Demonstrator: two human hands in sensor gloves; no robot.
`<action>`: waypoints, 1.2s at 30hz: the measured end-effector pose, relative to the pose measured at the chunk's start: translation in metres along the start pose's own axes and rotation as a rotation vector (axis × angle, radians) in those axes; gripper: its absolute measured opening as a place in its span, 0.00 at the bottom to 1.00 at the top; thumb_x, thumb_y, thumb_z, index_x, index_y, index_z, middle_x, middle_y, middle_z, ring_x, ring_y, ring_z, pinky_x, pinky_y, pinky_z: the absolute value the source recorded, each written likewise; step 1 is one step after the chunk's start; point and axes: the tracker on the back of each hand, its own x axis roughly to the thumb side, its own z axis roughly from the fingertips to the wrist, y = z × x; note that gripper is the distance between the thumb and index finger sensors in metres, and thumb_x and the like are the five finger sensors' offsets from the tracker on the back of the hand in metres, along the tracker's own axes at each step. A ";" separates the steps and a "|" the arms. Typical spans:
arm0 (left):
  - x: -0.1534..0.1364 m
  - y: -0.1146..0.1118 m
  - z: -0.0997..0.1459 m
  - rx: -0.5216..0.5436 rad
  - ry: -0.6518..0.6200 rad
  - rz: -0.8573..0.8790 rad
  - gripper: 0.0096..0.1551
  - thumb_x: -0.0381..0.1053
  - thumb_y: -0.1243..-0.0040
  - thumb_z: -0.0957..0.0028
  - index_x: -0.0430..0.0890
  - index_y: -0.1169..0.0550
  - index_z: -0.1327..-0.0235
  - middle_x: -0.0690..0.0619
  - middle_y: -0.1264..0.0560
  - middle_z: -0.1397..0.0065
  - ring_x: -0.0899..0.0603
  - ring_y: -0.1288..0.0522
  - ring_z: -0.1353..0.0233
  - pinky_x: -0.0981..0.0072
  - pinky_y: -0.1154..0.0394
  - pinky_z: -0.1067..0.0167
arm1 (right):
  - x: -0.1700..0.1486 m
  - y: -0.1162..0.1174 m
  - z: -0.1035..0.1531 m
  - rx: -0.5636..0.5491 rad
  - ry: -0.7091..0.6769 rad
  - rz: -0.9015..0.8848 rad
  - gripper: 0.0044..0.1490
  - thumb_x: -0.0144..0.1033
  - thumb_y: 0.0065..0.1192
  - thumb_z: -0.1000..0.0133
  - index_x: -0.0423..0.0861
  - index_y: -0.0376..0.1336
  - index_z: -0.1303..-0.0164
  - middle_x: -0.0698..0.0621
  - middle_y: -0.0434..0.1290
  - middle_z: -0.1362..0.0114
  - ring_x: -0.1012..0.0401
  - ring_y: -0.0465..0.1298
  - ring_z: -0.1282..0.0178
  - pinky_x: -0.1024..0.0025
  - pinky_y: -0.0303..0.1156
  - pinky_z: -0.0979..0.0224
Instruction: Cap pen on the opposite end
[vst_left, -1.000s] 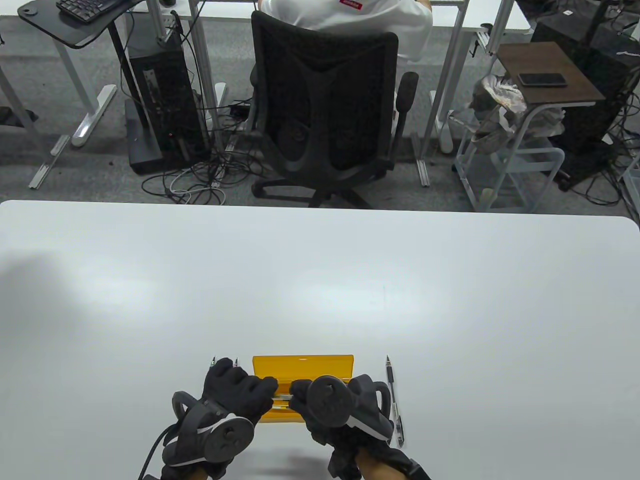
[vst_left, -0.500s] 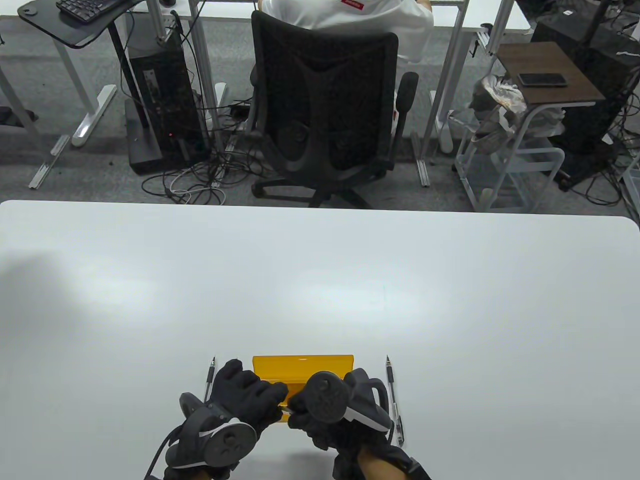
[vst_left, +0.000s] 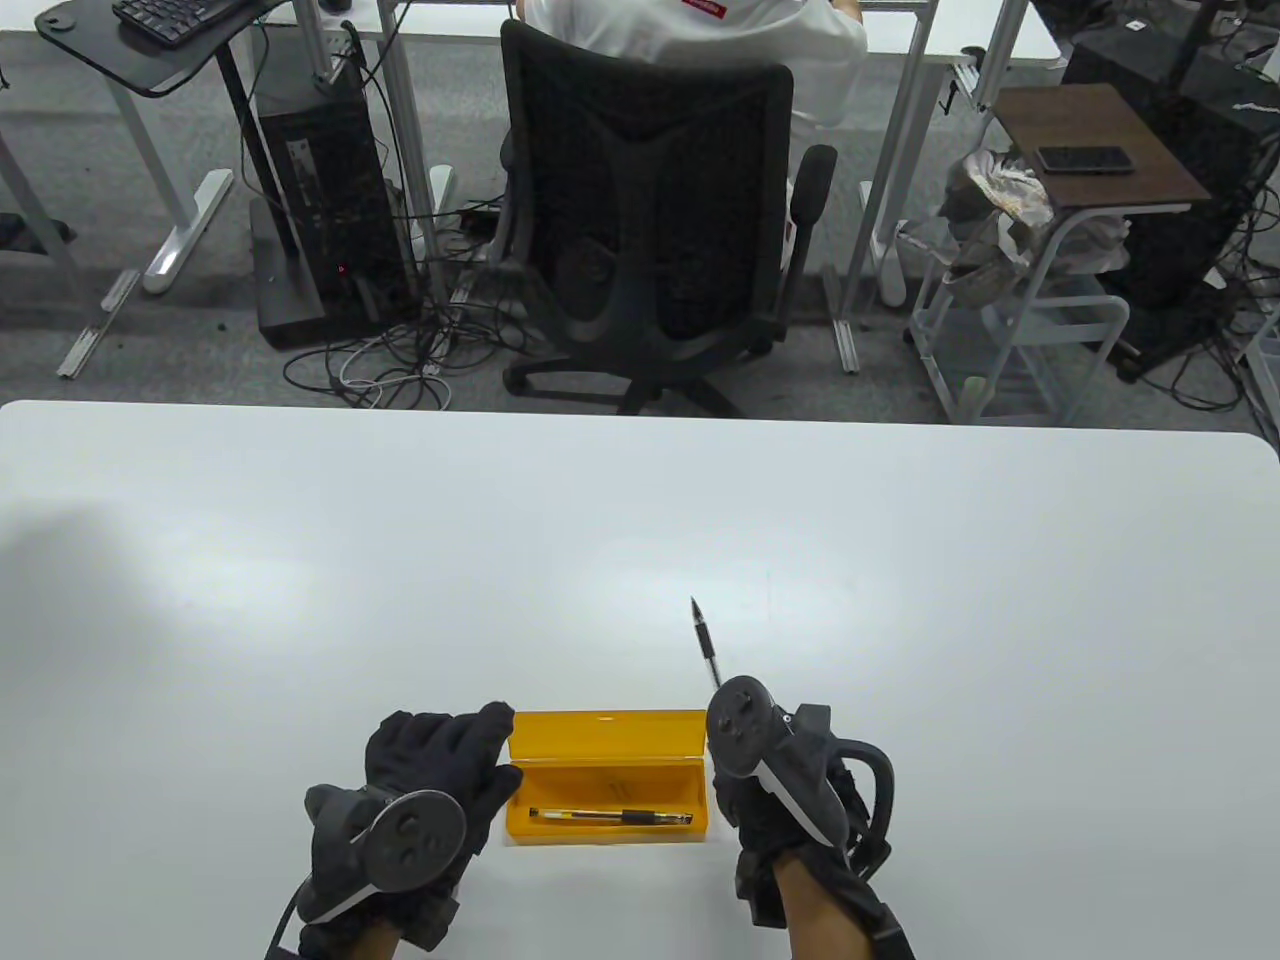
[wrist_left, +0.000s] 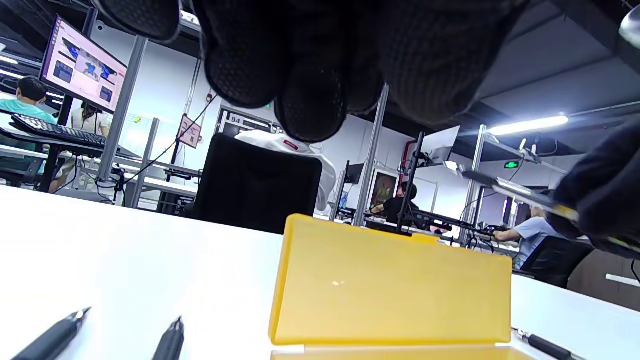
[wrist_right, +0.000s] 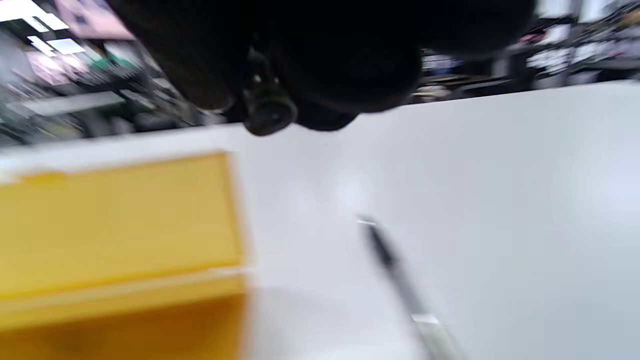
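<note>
The right hand (vst_left: 790, 790) grips a pen (vst_left: 704, 640), tip pointing away, above the surface (vst_left: 300, 600). The left hand (vst_left: 430, 770) rests curled beside the yellow case (vst_left: 605, 725); whether it holds the cap is hidden. Line cap and barrel end straight, then push.

A white bench (vst_left: 300, 560) fills the near half of the room, with grey carpet (vst_left: 130, 330) beyond its far edge. Straight ahead of the hands a black mesh office chair (vst_left: 650, 210) stands with its back to the bench, a person in a white shirt (vst_left: 700, 25) seated in it. Ahead and to the left a black computer tower (vst_left: 320, 210) stands among tangled cables (vst_left: 400, 360) below a keyboard stand (vst_left: 160, 40); ahead and to the right a small brown side table (vst_left: 1095, 145) carries a dark phone (vst_left: 1085, 159).
</note>
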 end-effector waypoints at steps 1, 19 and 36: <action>0.000 -0.002 0.000 -0.010 0.001 0.009 0.35 0.53 0.32 0.46 0.42 0.25 0.27 0.41 0.21 0.31 0.34 0.28 0.32 0.26 0.43 0.31 | -0.005 0.007 -0.005 0.029 0.067 0.055 0.31 0.43 0.73 0.51 0.40 0.73 0.41 0.45 0.82 0.51 0.61 0.82 0.66 0.64 0.79 0.58; -0.001 -0.016 -0.001 -0.085 0.025 0.022 0.34 0.53 0.32 0.46 0.42 0.24 0.28 0.41 0.20 0.32 0.34 0.27 0.34 0.26 0.43 0.31 | -0.056 0.066 -0.024 0.366 0.441 0.329 0.30 0.41 0.76 0.53 0.40 0.75 0.44 0.44 0.85 0.50 0.59 0.83 0.65 0.62 0.80 0.59; -0.003 -0.013 0.000 -0.079 0.037 0.025 0.34 0.53 0.32 0.46 0.42 0.24 0.28 0.41 0.20 0.32 0.34 0.27 0.34 0.26 0.43 0.31 | -0.059 0.061 -0.022 0.369 0.429 0.353 0.35 0.41 0.75 0.52 0.39 0.71 0.37 0.43 0.82 0.43 0.55 0.83 0.57 0.58 0.79 0.53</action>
